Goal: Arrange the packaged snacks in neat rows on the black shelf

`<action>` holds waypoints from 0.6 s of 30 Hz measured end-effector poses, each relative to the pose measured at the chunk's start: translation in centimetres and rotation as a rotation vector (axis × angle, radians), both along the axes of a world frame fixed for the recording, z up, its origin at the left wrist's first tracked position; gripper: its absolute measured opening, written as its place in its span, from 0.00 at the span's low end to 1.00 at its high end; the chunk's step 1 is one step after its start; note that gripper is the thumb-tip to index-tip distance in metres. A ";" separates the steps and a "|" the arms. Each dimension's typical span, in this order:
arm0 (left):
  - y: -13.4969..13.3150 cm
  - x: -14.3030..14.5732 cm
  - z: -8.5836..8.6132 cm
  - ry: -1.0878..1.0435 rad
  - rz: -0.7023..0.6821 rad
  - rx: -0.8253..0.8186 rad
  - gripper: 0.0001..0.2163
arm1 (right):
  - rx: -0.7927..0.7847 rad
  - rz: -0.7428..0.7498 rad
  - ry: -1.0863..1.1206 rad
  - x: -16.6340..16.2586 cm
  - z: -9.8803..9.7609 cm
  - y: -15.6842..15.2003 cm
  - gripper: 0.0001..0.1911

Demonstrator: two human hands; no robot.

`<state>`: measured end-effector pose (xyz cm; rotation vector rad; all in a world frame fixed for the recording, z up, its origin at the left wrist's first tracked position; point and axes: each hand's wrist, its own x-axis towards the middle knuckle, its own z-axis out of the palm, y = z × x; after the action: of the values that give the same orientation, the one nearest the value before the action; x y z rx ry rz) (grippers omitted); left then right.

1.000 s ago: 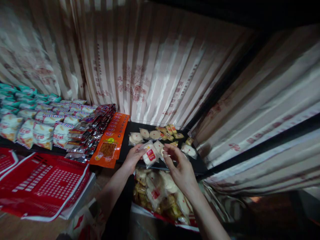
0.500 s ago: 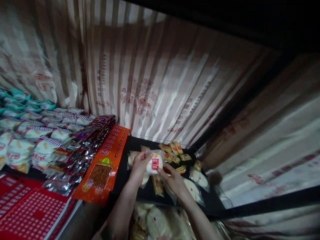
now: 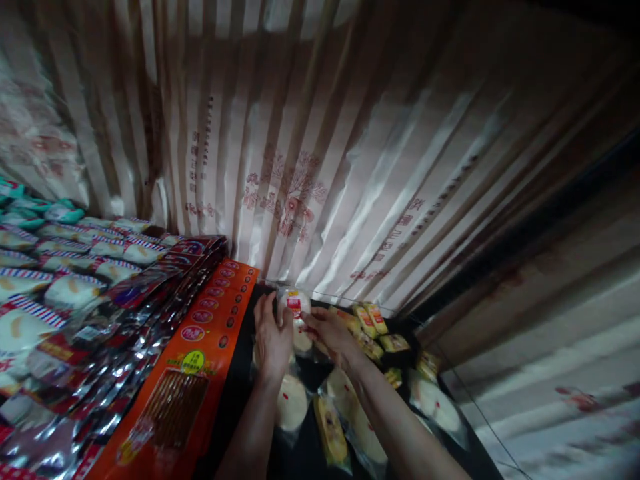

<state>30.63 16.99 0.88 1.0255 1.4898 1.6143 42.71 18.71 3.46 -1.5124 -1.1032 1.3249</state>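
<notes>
Both my hands reach to the back of a dark shelf (image 3: 240, 393). My left hand (image 3: 271, 332) and my right hand (image 3: 327, 330) together hold a clear-wrapped white bun packet with a red label (image 3: 294, 303), fingers closed on its sides, close to the striped curtain (image 3: 320, 167). Below my hands lie more white bun packets (image 3: 291, 402) and a yellow snack packet (image 3: 330, 430) on the shelf.
Orange snack packets (image 3: 193, 373) lie in a row left of my hands. Silver and red foil packs (image 3: 95, 340) and white striped packets (image 3: 60, 280) fill the left. Small yellow packets (image 3: 373, 327) and another bun packet (image 3: 435, 403) lie to the right.
My hands carried the bun packet from the shelf's front toward the back by the curtain. The view moved closer and the red basket left the picture.
</notes>
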 end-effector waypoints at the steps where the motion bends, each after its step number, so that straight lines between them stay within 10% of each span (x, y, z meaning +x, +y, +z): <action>1: 0.3 -0.2 -0.2 0.032 0.004 0.006 0.18 | -0.006 -0.005 0.034 -0.4 -0.2 0.8 0.07; 5: 1.3 -0.9 -0.9 0.094 0.002 -0.004 0.17 | -0.014 0.017 0.079 -2.1 -1.1 3.7 0.03; 18: 2.5 -0.9 -1.9 0.014 -0.145 -0.004 0.13 | 0.082 0.168 -0.733 -3.9 -2.7 9.0 0.08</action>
<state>29.77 19.49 -1.01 1.1182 1.3936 1.5045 38.84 27.70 0.71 -1.9347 -1.7417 0.8089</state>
